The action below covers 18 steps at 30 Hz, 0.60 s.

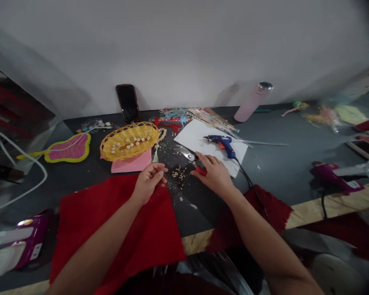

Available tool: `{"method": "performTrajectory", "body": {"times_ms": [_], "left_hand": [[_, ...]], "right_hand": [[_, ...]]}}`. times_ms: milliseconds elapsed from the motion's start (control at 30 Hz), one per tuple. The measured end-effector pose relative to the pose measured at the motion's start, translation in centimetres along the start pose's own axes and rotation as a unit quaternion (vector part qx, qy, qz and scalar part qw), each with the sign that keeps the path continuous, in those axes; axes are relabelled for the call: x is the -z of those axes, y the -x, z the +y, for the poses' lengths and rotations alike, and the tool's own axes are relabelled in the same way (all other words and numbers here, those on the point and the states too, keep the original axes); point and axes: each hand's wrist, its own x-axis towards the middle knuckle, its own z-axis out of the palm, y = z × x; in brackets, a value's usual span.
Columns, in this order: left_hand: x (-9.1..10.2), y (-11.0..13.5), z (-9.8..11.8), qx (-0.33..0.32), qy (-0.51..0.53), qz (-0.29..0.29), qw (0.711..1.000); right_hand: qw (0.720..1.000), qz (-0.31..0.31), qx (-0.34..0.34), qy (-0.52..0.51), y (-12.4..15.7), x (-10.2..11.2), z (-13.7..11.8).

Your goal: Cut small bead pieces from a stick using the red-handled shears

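Observation:
My left hand rests over the top edge of a red cloth, its fingers curled in a loose pinch; anything between them is too small to name. My right hand lies on the dark table with its fingers closed on the red handle of a pair of scissors, whose blades point up and left. A scatter of small pale beads lies between the two hands. A strand of beads with a tassel hangs beside a yellow woven basket that holds more beads.
A blue glue gun lies on white paper, its cord running toward me. A pink card sits under the basket. A phone leans on the wall, a pink bottle stands tilted. Purple glue guns lie at both sides.

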Motion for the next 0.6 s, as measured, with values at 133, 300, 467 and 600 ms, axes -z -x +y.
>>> {"method": "performTrajectory", "body": {"times_ms": [133,300,467,600], "left_hand": [[0.0,0.0,-0.2,0.002,-0.011,-0.011,1.000],[0.0,0.1,0.1,0.015,-0.014,-0.005,1.000],[-0.3,0.3,0.6,0.017,-0.013,0.014,1.000],[-0.6,0.6,0.8,-0.002,-0.017,0.031,0.999]], "right_hand": [[1.000,-0.016,-0.008,0.013,0.1,-0.7,0.2],[0.999,-0.020,-0.006,0.029,0.0,-1.2,0.2],[0.999,-0.006,0.004,0.040,0.1,-0.3,-1.0],[0.998,0.032,0.034,0.032,0.6,0.7,-2.0]]}}
